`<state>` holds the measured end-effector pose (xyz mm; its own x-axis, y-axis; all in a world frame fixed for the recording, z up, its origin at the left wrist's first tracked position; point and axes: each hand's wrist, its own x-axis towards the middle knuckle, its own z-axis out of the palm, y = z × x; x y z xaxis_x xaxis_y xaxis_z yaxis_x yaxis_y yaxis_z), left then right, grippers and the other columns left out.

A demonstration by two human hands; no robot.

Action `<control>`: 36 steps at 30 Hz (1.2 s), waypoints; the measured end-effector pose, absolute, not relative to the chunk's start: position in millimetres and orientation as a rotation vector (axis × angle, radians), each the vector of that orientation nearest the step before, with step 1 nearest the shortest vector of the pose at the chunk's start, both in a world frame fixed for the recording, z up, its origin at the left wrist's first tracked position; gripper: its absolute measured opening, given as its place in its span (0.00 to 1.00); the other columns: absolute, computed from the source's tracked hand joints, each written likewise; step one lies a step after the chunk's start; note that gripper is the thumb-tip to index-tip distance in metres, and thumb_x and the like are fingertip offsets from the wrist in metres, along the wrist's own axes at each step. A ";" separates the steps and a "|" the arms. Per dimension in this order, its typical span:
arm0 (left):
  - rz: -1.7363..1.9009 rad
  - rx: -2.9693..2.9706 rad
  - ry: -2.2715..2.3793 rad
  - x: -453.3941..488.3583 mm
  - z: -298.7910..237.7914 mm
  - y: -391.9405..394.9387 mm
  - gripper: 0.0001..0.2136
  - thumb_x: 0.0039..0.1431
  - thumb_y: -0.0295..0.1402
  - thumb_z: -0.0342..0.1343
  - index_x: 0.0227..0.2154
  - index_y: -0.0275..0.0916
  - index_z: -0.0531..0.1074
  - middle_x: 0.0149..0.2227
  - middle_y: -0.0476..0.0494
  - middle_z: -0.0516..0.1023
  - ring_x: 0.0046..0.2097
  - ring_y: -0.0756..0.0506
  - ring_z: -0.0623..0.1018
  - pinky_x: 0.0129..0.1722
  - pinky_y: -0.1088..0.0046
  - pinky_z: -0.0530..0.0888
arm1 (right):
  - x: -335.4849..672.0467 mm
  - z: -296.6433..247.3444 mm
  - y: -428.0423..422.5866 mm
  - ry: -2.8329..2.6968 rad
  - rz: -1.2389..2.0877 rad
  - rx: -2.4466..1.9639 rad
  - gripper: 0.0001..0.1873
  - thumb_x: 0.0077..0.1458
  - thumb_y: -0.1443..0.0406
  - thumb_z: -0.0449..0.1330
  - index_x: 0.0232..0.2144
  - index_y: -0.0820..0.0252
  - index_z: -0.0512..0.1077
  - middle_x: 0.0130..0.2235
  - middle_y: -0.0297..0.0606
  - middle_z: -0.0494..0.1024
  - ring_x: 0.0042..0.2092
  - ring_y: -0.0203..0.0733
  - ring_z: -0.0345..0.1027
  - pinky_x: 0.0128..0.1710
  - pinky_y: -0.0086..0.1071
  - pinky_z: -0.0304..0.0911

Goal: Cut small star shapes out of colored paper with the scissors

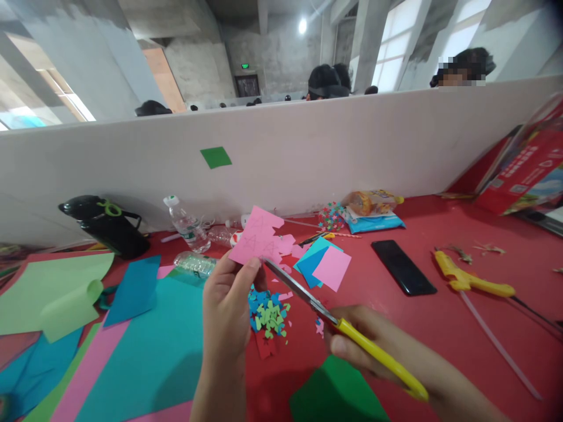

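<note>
My left hand [229, 305] pinches a pink sheet of paper [257, 237] with pencilled shapes on it, held up above the red table [440, 316]. My right hand [365, 346] grips yellow-handled scissors [334, 319]. Their blades point up and left, and the tips meet the lower edge of the pink paper. Under the paper lies a small heap of cut paper bits [268, 316] in blue, green and red.
Large teal, pink and light green sheets [145, 346] cover the table's left. A black phone [402, 266], a yellow glue gun [470, 278], plastic bottles [189, 228], a black bag [105, 225] and a red box [523, 173] lie about. A white partition [308, 146] closes the back; people sit beyond it.
</note>
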<state>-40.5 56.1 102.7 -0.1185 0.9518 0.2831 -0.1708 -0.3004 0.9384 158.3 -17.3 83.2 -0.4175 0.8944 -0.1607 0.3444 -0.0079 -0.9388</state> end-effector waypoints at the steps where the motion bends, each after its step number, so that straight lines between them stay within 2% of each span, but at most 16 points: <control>1: 1.582 1.223 0.974 -40.0 103.4 55.6 0.03 0.55 0.31 0.60 0.27 0.39 0.76 0.23 0.51 0.73 0.25 0.53 0.71 0.24 0.78 0.69 | 158.3 84.1 -17.5 -1.770 1.432 -1.293 0.38 0.47 0.29 0.46 0.24 0.58 0.58 0.22 0.28 0.56 0.24 0.32 0.48 0.21 0.28 0.45; 6: 1.582 1.225 0.979 -39.6 104.4 54.2 0.03 0.54 0.32 0.61 0.30 0.38 0.77 0.26 0.50 0.76 0.26 0.52 0.74 0.26 0.75 0.72 | 158.6 85.9 -17.7 -1.771 1.434 -1.305 0.38 0.47 0.29 0.45 0.24 0.58 0.58 0.22 0.29 0.56 0.24 0.32 0.48 0.21 0.29 0.45; 12: 1.571 1.233 0.996 -39.8 103.1 56.6 0.04 0.55 0.32 0.61 0.28 0.38 0.77 0.26 0.49 0.76 0.29 0.50 0.76 0.27 0.76 0.73 | 157.5 84.3 -17.9 -1.702 1.487 -1.298 0.37 0.46 0.30 0.48 0.23 0.57 0.58 0.20 0.28 0.57 0.22 0.31 0.48 0.19 0.28 0.44; 18: 1.532 1.251 0.983 -42.6 102.8 57.9 0.03 0.56 0.31 0.60 0.30 0.39 0.77 0.25 0.51 0.76 0.25 0.53 0.74 0.26 0.77 0.72 | 154.4 82.2 -18.5 -1.603 1.575 -1.347 0.35 0.48 0.32 0.50 0.22 0.57 0.57 0.17 0.26 0.55 0.19 0.29 0.46 0.17 0.26 0.42; 26: 1.405 1.319 0.978 -53.5 107.4 58.2 0.04 0.56 0.31 0.59 0.27 0.39 0.76 0.21 0.52 0.74 0.24 0.53 0.72 0.25 0.77 0.70 | 162.9 76.8 -17.8 -1.684 1.590 -1.293 0.31 0.54 0.37 0.52 0.24 0.58 0.57 0.19 0.25 0.56 0.20 0.28 0.46 0.17 0.24 0.43; 36: 1.269 1.432 1.007 -60.6 108.3 60.5 0.05 0.56 0.31 0.59 0.26 0.38 0.75 0.21 0.51 0.74 0.24 0.52 0.72 0.25 0.77 0.70 | 168.0 74.7 -14.6 -1.792 1.523 -1.276 0.30 0.57 0.39 0.50 0.25 0.59 0.57 0.22 0.25 0.53 0.23 0.28 0.45 0.19 0.25 0.42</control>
